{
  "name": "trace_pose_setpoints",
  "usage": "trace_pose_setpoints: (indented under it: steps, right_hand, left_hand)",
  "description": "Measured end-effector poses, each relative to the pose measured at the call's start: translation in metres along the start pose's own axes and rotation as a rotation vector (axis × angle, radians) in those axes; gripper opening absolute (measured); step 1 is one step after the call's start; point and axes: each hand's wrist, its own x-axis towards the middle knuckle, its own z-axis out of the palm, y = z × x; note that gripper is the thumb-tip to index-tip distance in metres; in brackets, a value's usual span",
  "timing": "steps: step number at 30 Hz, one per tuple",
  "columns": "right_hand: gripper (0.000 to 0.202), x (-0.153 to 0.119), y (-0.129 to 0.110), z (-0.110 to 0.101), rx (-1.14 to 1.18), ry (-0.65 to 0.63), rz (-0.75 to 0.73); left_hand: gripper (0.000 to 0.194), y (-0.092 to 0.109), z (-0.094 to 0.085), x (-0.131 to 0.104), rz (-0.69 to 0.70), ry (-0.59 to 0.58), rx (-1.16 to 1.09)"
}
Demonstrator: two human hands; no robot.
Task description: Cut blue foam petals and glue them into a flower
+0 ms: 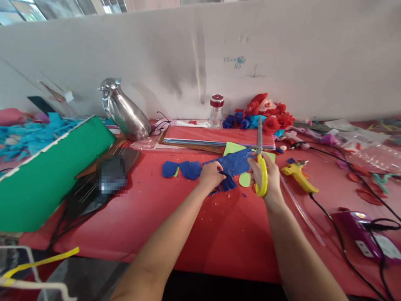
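Near the centre of the frame, the blue sheet [235, 162] lies slanted over the red tabletop [232, 242], between the two hands. The left hand [212, 175] has its fingers curled together, seemingly pinching the sheet's left part; the right hand [268, 177] grips the yellow-handled scissors [262, 177], blades pointing to the top of the frame and off the sheet. The right thumb reaches the sheet's right end, but whether it pinches there I cannot tell. Handling it well, I judge, means keeping this thin, creasing material gently taut, the blades turned away from the left fingers, and the cut blue pieces [190, 170] at left and light-green piece [244, 179] below clear of the fold.
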Motion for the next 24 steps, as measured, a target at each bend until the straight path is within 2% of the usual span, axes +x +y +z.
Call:
trace_pose_setpoints:
  steps: [3, 6, 9, 12, 15, 19, 22, 24]
  right_hand:
    - [0.039, 0.003, 0.004, -0.003, -0.202, 0.065, -0.015]
    - [0.037, 0.006, 0.0, -0.01, -0.591, 0.037, -0.104]
    - [0.038, 0.008, -0.006, -0.019, -0.918, -0.058, -0.113]
    - [0.041, 0.01, -0.007, -0.027, -1.132, -0.159, -0.02]
    - [0.041, 0.012, -0.004, -0.031, -1.28, -0.234, 0.052]
    - [0.043, 0.01, -0.005, -0.034, -1.361, -0.294, 0.096]
    - [0.045, 0.004, -0.015, -0.037, -1.395, -0.265, 0.112]
    - [0.044, -0.001, -0.022, -0.037, -1.411, -0.205, 0.078]
  left_hand:
    - [0.029, 0.001, 0.002, 0.002, 0.038, 0.011, -0.034]
    - [0.023, 0.004, -0.005, 0.002, 0.011, 0.075, -0.217]
    - [0.021, 0.006, -0.025, -0.003, -0.015, 0.163, -0.524]
    - [0.017, 0.002, -0.048, -0.012, -0.079, 0.141, -0.764]
    - [0.023, -0.006, -0.058, -0.021, -0.122, 0.183, -0.918]
    - [0.037, -0.017, -0.049, -0.024, -0.108, 0.169, -0.961]
    - [0.033, -0.022, -0.042, -0.022, -0.099, 0.126, -0.954]
    - [0.026, -0.025, -0.042, -0.019, -0.096, 0.163, -0.944]
